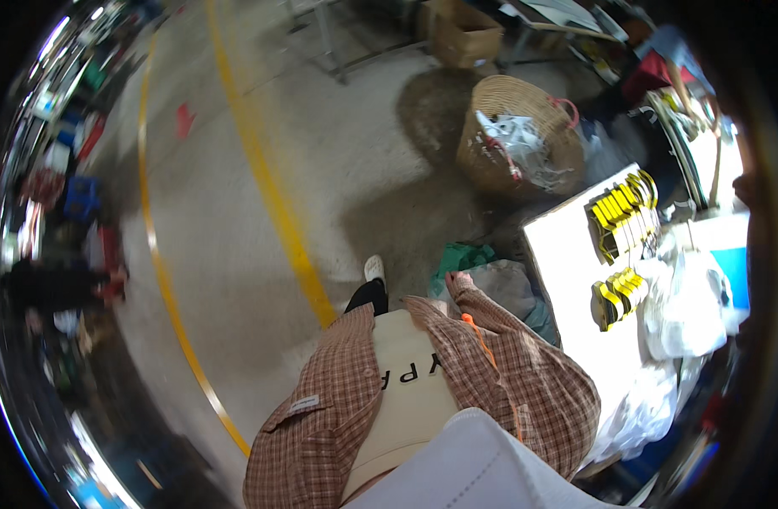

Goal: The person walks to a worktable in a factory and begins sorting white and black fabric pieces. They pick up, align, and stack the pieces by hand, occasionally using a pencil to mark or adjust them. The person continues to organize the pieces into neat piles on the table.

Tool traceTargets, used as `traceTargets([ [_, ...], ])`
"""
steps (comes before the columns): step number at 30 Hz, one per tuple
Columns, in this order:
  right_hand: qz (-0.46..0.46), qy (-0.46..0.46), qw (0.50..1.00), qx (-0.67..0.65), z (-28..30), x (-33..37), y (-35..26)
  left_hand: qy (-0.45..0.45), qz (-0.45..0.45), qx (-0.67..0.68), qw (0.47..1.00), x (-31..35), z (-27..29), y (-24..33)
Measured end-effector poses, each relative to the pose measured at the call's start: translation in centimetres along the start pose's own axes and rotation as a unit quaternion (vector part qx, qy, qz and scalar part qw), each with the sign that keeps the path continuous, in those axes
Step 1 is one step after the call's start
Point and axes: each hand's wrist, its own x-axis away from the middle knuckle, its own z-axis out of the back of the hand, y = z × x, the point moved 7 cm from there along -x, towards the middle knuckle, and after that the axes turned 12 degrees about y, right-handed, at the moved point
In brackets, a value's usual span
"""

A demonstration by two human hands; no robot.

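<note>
My right hand (459,282) shows small at the end of its plaid sleeve (524,339), low beside the white table (567,254). It is over or against a green and clear plastic bag (503,280); whether the fingers grip the bag I cannot make out. The left sleeve (300,416) hangs at my other side, with the left hand out of sight. On the bright tabletop lie two groups of yellow and black curved pieces (624,212), the nearer one (619,297) smaller. White plastic bags (687,305) are heaped on the table's right side.
A wicker basket (474,144) holding white and clear plastic stands beyond the table. A cardboard box (465,38) is farther back. At the upper right another person's arm (679,85) shows by a worktop. Yellow lines (270,187) run along the concrete floor; cluttered benches line the left.
</note>
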Motion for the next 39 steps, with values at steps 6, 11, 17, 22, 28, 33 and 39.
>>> traceTargets([
  [6,-0.184,0.038,0.981,-0.039,5.4,-8.7,1.5,-0.093,-0.115,0.091,0.985,-13.4,0.9,27.3],
  [11,-0.242,0.134,0.959,-0.057,9.0,-17.3,0.5,0.044,-0.198,-0.173,0.964,-15.6,3.9,53.1],
  [17,-0.274,0.141,0.949,-0.065,7.0,-25.9,-0.2,0.025,-0.229,-0.208,0.95,-10.2,-0.3,70.0],
  [22,-0.278,0.067,0.954,-0.089,10.3,-36.5,-1.8,0.012,-0.244,-0.201,0.949,-10.9,-8.1,72.7],
  [28,-0.263,0.132,0.952,-0.087,18.2,-48.7,-4.8,0.043,-0.156,-0.134,0.978,-14.7,-5.4,80.1],
  [33,-0.245,0.158,0.954,-0.074,19.4,-57.6,-6.5,0.042,-0.182,-0.244,0.952,-21.1,-2.3,87.5],
  [39,-0.123,0.02,0.991,-0.038,11.8,-67.5,-8.3,-0.024,-0.037,-0.057,0.997,-26.8,-5.1,94.2],
])
